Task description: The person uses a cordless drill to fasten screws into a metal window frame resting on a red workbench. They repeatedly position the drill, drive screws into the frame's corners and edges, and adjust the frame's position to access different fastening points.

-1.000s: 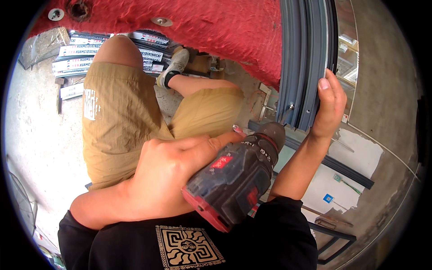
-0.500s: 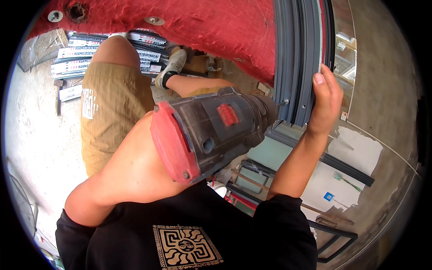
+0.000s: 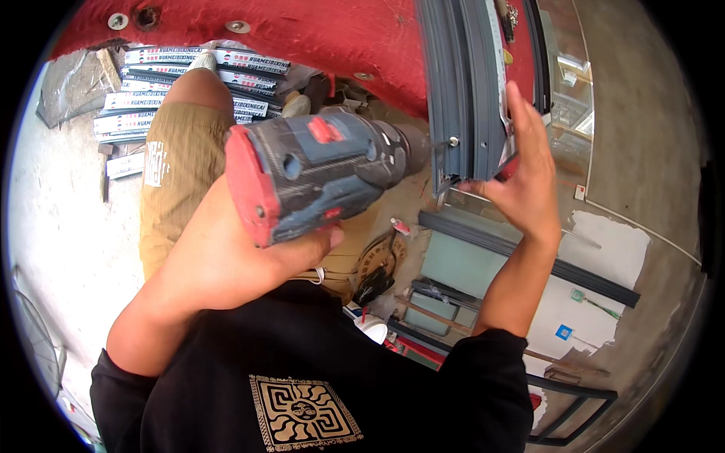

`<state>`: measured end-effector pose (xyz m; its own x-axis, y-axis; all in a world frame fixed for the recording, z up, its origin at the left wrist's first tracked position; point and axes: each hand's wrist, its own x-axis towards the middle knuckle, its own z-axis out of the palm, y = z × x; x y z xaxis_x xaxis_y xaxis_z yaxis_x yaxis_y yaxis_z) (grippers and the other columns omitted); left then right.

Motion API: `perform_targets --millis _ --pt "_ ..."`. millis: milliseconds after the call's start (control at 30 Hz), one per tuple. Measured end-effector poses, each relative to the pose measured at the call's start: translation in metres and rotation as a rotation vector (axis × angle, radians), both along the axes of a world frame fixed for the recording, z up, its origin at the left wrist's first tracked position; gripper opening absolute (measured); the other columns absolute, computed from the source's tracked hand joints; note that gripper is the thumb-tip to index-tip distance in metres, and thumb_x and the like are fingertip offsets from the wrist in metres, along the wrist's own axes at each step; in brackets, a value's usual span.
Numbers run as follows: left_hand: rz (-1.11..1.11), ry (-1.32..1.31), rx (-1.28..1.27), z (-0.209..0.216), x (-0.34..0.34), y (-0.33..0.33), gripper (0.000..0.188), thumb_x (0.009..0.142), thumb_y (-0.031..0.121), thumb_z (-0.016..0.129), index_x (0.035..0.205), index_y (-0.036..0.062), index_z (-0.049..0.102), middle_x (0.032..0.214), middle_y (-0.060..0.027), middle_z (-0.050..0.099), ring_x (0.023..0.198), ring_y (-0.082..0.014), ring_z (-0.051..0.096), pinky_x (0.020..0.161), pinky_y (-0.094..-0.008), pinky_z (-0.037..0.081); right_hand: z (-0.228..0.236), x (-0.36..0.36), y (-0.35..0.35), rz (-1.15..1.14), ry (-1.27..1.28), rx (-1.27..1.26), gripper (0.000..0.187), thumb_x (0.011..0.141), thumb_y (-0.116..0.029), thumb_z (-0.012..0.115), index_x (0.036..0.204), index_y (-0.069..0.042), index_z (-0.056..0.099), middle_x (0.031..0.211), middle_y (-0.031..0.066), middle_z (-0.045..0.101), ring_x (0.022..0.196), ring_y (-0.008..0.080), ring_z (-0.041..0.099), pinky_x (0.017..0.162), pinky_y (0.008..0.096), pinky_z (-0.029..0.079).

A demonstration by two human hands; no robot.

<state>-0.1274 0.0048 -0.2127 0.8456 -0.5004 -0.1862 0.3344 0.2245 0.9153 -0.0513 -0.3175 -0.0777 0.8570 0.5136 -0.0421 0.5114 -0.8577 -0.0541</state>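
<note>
My left hand (image 3: 226, 234) is wrapped round the grip of a cordless drill (image 3: 317, 170), dark blue-grey with red parts. The drill lies sideways across my lap, its chuck pointing right. Its thin bit reaches the side of a grey metal profile (image 3: 472, 98), beside a small bright spot that looks like a screw or hole. The profile overhangs the edge of the red-covered bench. At its near end is my right hand (image 3: 529, 166), fingers stretched along the right side, thumb apart from them by the lower end. Whether the thumb touches the metal is hard to tell.
Wrapped profiles with printed labels (image 3: 136, 121) are stacked on the floor at the left. The red bench cover (image 3: 317, 38) spans the top. Below the profile lie glass panes (image 3: 461, 253), long dark bars (image 3: 589, 281) and a dark frame (image 3: 581, 415). A glass cabinet (image 3: 570, 106) stands at right.
The drill has moved left and slightly up, turning in my left hand. The profile's end has shifted left and tilted. My right hand's fingers have straightened and its thumb has moved beneath the end.
</note>
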Motion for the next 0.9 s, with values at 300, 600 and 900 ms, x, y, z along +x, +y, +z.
perform_targets --millis 300,600,900 --pt "0.008 0.06 0.08 0.008 -0.002 0.0 0.042 0.088 0.007 0.082 0.127 0.0009 0.069 0.114 -0.0083 0.074 0.101 -0.0205 0.069 0.095 -0.0351 0.054 -0.001 0.02 -0.007 0.067 0.101 -0.022 0.133 0.045 -0.012 0.104 0.165 -0.01 0.046 0.162 0.0196 0.055 0.142 0.037 0.061 0.116 0.0435 0.053" --pt "0.08 -0.214 0.081 -0.001 -0.012 -0.01 0.031 0.088 0.007 0.082 0.117 0.0038 0.073 0.107 -0.0093 0.074 0.097 -0.0251 0.07 0.089 -0.0383 0.055 -0.005 0.018 -0.018 0.096 0.04 0.005 0.124 0.048 -0.016 0.102 0.162 -0.009 0.052 0.15 0.0198 0.066 0.129 0.0351 0.07 0.106 0.0406 0.056" --pt "0.001 -0.34 0.197 0.004 -0.029 -0.012 0.03 0.087 0.008 0.086 0.116 0.0074 0.079 0.113 -0.0108 0.078 0.103 -0.0306 0.076 0.093 -0.0419 0.059 -0.009 0.021 -0.02 0.128 0.035 -0.019 0.136 0.045 -0.023 0.107 0.165 -0.007 0.046 0.132 0.0175 0.075 0.114 0.0301 0.075 0.1 0.0393 0.058"
